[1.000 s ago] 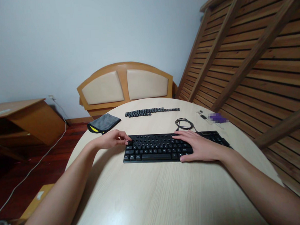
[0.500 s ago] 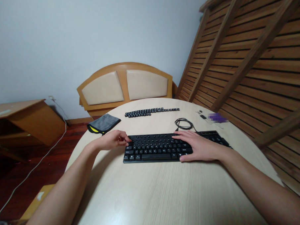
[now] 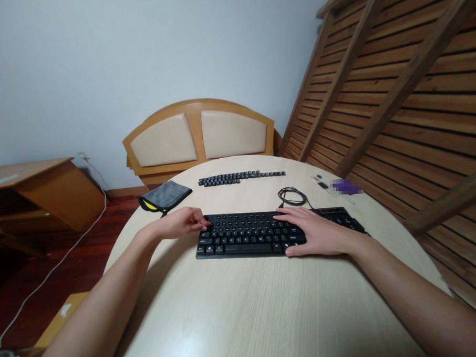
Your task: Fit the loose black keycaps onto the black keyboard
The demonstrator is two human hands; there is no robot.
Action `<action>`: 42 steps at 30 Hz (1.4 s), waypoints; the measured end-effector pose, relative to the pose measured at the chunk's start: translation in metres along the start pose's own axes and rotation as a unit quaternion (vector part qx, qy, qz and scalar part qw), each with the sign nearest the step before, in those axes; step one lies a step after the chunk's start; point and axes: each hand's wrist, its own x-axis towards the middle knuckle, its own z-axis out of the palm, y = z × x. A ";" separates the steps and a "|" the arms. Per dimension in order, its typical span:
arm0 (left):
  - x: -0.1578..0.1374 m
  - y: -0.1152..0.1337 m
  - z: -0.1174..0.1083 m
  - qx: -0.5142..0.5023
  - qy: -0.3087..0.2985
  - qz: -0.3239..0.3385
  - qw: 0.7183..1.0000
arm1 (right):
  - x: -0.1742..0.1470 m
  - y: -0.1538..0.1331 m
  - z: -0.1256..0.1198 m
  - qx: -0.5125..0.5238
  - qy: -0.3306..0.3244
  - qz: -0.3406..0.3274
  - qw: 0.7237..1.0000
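Head view: right hand (image 3: 312,231) part-covers keyboard (image 3: 246,239); cloth (image 3: 168,194), keycaps (image 3: 227,178) beyond.

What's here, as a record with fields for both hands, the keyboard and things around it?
keyboard: black, flat on the table; upper rows look stripped
left hand: at the keyboard's upper left edge; grip unclear
right hand: spread over the keyboard's right half
loose keys: in rows behind the keyboard
cable: coiled behind the keyboard
cloth: gray, left of the loose keys

A head-worn camera looks forward and down across a table (image 3: 251,304).
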 end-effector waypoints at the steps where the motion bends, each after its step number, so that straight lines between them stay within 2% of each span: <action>1: 0.000 -0.001 0.000 -0.007 0.001 -0.003 1.000 | 0.000 -0.001 0.000 0.001 -0.001 0.001 1.000; 7: 0.003 -0.007 0.003 -0.065 0.010 -0.042 0.997 | 0.000 -0.003 -0.001 0.003 -0.003 0.006 1.000; 13: 0.009 -0.015 0.005 -0.101 0.032 -0.038 0.994 | 0.000 -0.001 -0.001 -0.005 -0.007 0.008 1.000; 21: 0.010 -0.016 0.004 -0.086 0.028 -0.063 0.994 | 0.000 0.001 0.001 -0.005 0.000 0.001 1.000; 28: 0.011 -0.013 -0.002 -0.082 0.014 -0.042 0.996 | 0.001 -0.001 0.000 -0.010 -0.005 0.005 1.000; 36: 0.015 -0.018 0.001 -0.093 0.020 -0.059 0.994 | 0.000 -0.001 -0.001 0.001 0.000 0.002 1.000; 42: 0.012 -0.016 0.002 -0.089 0.033 -0.048 0.994 | 0.000 0.000 0.000 0.005 0.000 0.001 1.000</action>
